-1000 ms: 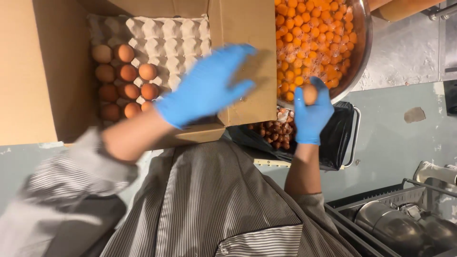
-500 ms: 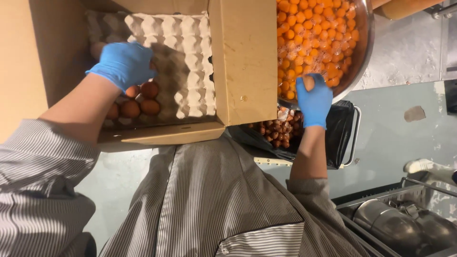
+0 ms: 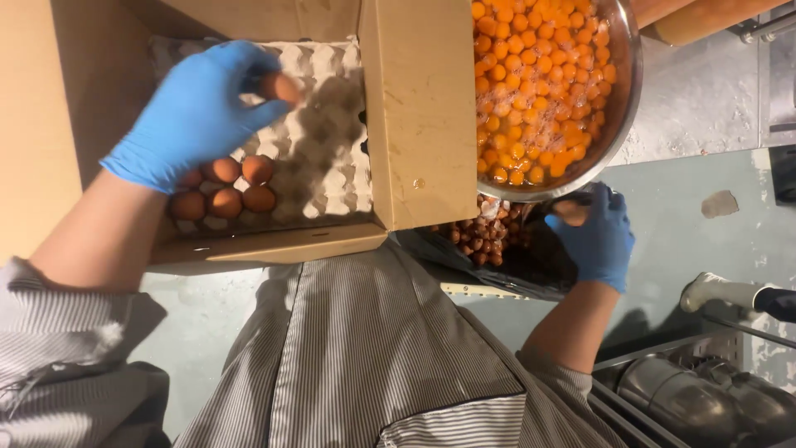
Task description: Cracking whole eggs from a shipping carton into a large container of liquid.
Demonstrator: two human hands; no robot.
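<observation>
The left hand (image 3: 195, 112), in a blue glove, is closed around a brown egg (image 3: 278, 85) pinched at its fingertips, the egg poking out toward the right with its long axis roughly level. It hovers just above the grey pulp egg tray (image 3: 323, 166) inside the open cardboard box (image 3: 419, 116); the forearm runs down and left into a striped sleeve. A small cluster of brown eggs (image 3: 225, 189) sits in the tray's near-left cups, directly below the wrist (most other cups are bare).

The right hand (image 3: 599, 236), also gloved, is well apart on the far side of the box flap, curled around something brownish, probably shell, below the rim of the steel bowl (image 3: 623, 91). That bowl, full of orange yolks (image 3: 531, 83), lies to the right of the held egg, past the flap. Under it a dark bin (image 3: 531, 261) holds broken shells (image 3: 485, 236).
</observation>
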